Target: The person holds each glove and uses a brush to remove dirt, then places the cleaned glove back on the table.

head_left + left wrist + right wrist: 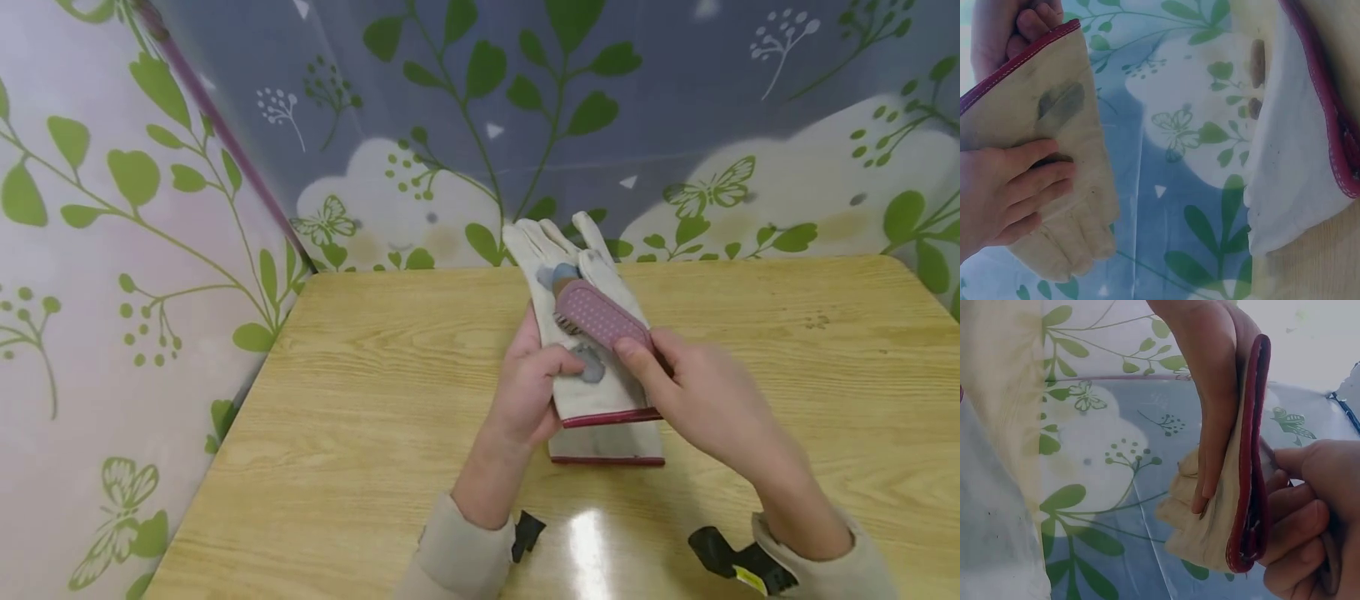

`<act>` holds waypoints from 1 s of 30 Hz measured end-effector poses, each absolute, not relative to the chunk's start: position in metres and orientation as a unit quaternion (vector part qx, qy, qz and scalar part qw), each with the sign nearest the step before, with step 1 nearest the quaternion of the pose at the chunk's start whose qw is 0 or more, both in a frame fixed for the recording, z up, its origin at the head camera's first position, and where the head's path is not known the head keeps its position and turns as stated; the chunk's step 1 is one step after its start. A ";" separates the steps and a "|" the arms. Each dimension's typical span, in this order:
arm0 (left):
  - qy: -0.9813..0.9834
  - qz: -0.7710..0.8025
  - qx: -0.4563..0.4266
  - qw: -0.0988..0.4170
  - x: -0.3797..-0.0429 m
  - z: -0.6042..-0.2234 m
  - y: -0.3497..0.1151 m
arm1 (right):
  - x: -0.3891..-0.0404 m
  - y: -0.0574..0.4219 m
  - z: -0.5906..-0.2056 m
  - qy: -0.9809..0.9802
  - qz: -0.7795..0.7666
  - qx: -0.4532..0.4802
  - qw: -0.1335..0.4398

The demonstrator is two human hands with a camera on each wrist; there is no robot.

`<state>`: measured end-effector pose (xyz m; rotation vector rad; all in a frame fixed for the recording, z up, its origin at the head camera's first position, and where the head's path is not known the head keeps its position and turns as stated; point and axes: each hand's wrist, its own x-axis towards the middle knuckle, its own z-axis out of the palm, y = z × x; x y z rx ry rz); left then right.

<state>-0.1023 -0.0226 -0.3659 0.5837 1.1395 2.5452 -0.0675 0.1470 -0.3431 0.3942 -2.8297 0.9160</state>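
Note:
A cream-white work glove [611,393] with a dark red hem is held up by my left hand [528,383], thumb on its face and fingers spread behind it. Blue-grey stains [588,364] mark the glove's face near that thumb and higher up. My right hand [705,396] grips a pink dotted brush [603,315], its dark bristles turned down over the glove between the stains. Seen in the left wrist view, the glove's back [1085,169] has a dark patch too. A second glove [607,443] with the same red hem lies on the table beneath, mostly hidden.
The wood-grain table [360,433] runs back to a leaf-patterned cloth wall [450,100], with another patterned wall [75,250] along the left. Black wrist-worn pieces show at the left sleeve [465,546] and right sleeve [832,554].

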 end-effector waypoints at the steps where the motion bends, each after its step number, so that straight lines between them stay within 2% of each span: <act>1: 0.395 0.884 0.204 0.145 -0.102 -0.365 -0.023 | -0.068 0.147 -0.343 -0.942 0.300 0.128 0.085; 4: 0.397 0.884 0.201 0.144 -0.102 -0.364 -0.023 | -0.067 0.148 -0.343 -0.936 0.310 0.128 0.106; 9: 0.402 0.882 0.205 0.140 -0.102 -0.362 -0.023 | -0.064 0.146 -0.341 -0.935 0.305 0.149 0.101; 14: 0.395 0.883 0.209 0.146 -0.104 -0.361 -0.024 | -0.065 0.146 -0.341 -0.946 0.271 0.127 0.122; 27: 0.393 0.882 0.215 0.148 -0.103 -0.361 -0.028 | -0.063 0.155 -0.336 -0.915 0.376 0.142 0.044; 30: 0.401 0.874 0.233 0.143 -0.102 -0.361 -0.029 | -0.064 0.155 -0.335 -0.906 0.393 0.156 0.011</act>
